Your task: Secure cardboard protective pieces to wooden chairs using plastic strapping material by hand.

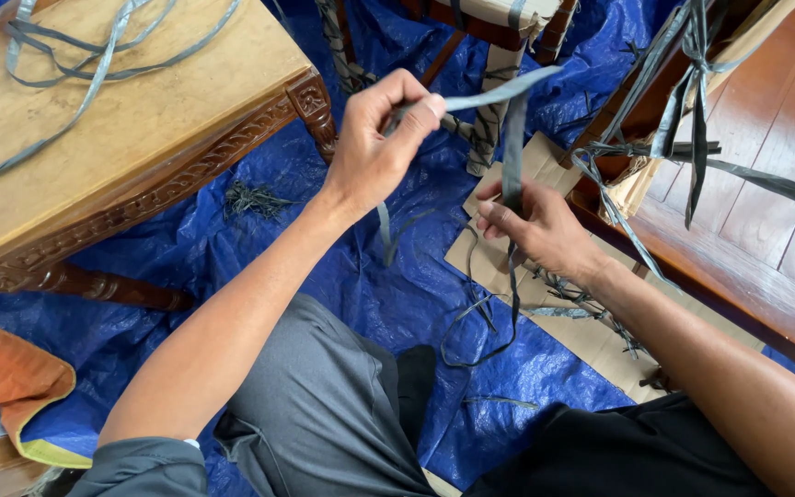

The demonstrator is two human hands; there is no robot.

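My left hand (377, 143) is raised in the middle of the view and pinches a grey flat strip (512, 138) between thumb and fingers. The strip bends near its top and drops down to my right hand (535, 228), which grips it lower, over a piece of cardboard (499, 267). Below that hand the strip trails in a loop onto the blue tarp (269, 239). My legs in grey trousers (324, 405) fill the bottom centre.
A carved wooden table (140, 120) with loose grey strips (85, 55) stands at the upper left. Wooden furniture (747, 221) hung with grey strips is at the right. A chair frame (499, 28) wrapped with strips stands at the top centre. An orange cloth (2, 377) lies at the lower left.
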